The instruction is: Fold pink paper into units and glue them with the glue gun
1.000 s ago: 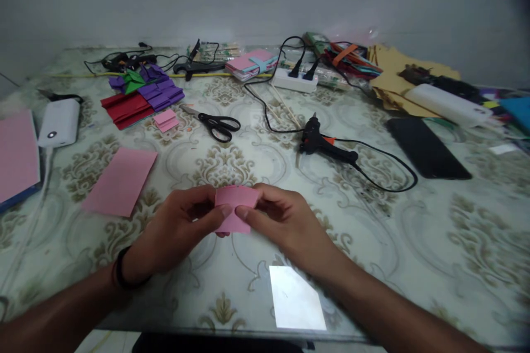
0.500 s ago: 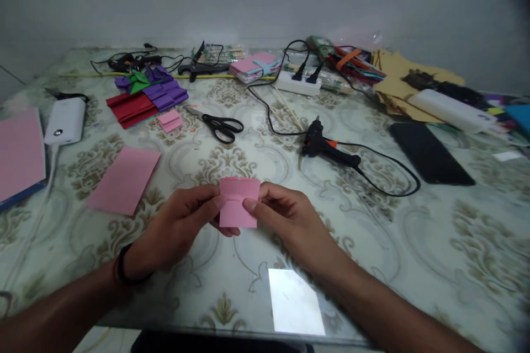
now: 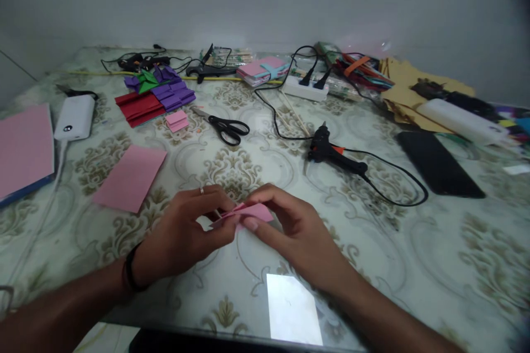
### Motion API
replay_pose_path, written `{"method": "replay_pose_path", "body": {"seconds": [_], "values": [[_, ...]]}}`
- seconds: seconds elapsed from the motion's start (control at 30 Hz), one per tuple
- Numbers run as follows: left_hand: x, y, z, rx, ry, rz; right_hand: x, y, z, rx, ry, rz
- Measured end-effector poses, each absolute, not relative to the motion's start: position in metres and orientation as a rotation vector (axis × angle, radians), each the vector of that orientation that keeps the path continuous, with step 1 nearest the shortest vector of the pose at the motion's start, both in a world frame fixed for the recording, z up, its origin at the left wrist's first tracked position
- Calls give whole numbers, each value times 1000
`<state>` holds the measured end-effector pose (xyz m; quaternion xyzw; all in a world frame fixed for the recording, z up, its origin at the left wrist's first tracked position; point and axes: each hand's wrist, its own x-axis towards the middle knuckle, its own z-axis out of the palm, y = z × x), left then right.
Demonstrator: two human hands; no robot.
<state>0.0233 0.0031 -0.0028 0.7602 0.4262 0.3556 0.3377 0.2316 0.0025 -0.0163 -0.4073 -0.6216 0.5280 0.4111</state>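
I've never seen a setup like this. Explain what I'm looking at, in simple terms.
There is no machine here: a person works with two bare hands. The view comes from a camera worn on that person's head, looking forward and down, so the arms enter from the bottom.

The left hand, with a dark band at its wrist, and the right hand together pinch a small bent piece of pink paper.

Around them is a patterned table. On it lie a flat pink sheet, black-handled scissors, a black glue gun with a cord, and a dark phone-like slab. Farther back are folded red paper and a white power strip with two plugs in it.
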Motion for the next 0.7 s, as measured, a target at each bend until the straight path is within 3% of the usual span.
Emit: {"method": "replay_pose_path", "body": {"seconds": [0.23,0.7], "values": [[24,0,-1,2049,1034,887,235,1,-14,-950,-1639,1184],[16,1,4,1890,919,806,231,-4,-13,-1023,-1706,1221]]}}
